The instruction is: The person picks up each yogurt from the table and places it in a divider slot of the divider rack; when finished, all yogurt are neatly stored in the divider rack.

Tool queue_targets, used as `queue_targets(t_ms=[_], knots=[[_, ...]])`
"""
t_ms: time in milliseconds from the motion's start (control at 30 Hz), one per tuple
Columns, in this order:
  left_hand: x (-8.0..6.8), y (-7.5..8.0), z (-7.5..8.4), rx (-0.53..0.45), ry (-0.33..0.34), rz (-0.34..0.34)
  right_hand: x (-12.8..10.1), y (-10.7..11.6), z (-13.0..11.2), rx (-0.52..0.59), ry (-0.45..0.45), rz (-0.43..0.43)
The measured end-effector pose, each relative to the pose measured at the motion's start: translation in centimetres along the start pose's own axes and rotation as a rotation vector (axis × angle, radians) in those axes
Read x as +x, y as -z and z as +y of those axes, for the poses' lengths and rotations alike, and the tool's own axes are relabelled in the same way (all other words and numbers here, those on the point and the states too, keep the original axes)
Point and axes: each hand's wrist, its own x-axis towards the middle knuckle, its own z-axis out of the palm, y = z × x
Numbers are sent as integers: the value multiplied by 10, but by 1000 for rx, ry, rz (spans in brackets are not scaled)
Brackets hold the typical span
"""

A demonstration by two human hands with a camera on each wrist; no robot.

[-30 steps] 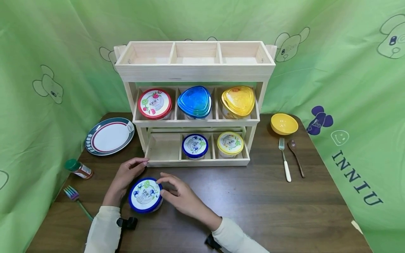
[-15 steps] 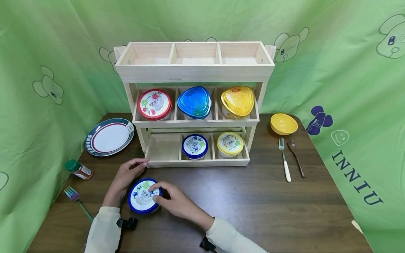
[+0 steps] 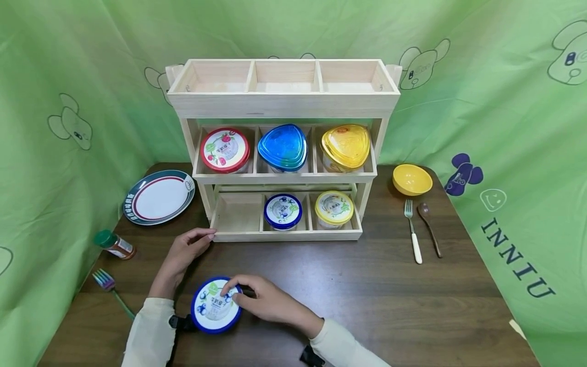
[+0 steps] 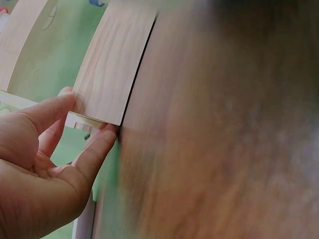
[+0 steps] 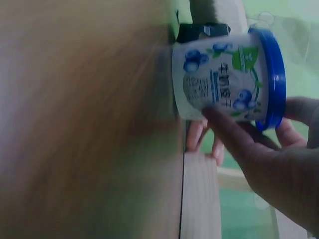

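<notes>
Left of centre at the front of the table is a round tub with a blue lid (image 3: 215, 308), blueberries printed on its lid and its white side (image 5: 219, 84). My right hand (image 3: 270, 300) holds it from the right, index fingertip on top of the lid and thumb low on the side. Whether its base touches the table cannot be told. With thumb and fingers my left hand (image 3: 181, 260) pinches the lower left front corner of a wooden three-tier rack (image 3: 284, 107). In the left wrist view, the thumb lies against the front board (image 4: 112, 64).
A smaller blue-lidded tub (image 3: 283, 211) and a yellow-lidded tub (image 3: 334, 208) occupy the bottom tier. Red (image 3: 225, 150), blue (image 3: 283, 148) and yellow (image 3: 346, 147) lids fill the middle tier. A plate (image 3: 159, 198), spice jar (image 3: 114, 244) and fork (image 3: 110, 287) lie left; a bowl (image 3: 412, 180) right.
My right hand has closed in on the front tub, its index finger now over the lid. The tub has shifted towards me and slightly right. My left hand stays at the rack's corner.
</notes>
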Motion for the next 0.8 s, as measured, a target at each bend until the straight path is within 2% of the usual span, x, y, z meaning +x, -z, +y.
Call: queue_targets(t_ms=[167, 367, 467, 667, 800], knots=[[0, 0, 1, -6, 20, -4, -18, 19, 2, -21, -29, 17], [1, 1, 1, -25, 18, -13, -37, 48, 10, 8, -67, 107], [2, 1, 0, -28, 23, -18, -46, 62, 12, 34, -49, 164], [3, 1, -2, -16, 32, -21, -63, 86, 15, 57, 58, 273], [3, 1, -1, -16, 38, -24, -68, 97, 11, 56, 83, 327]])
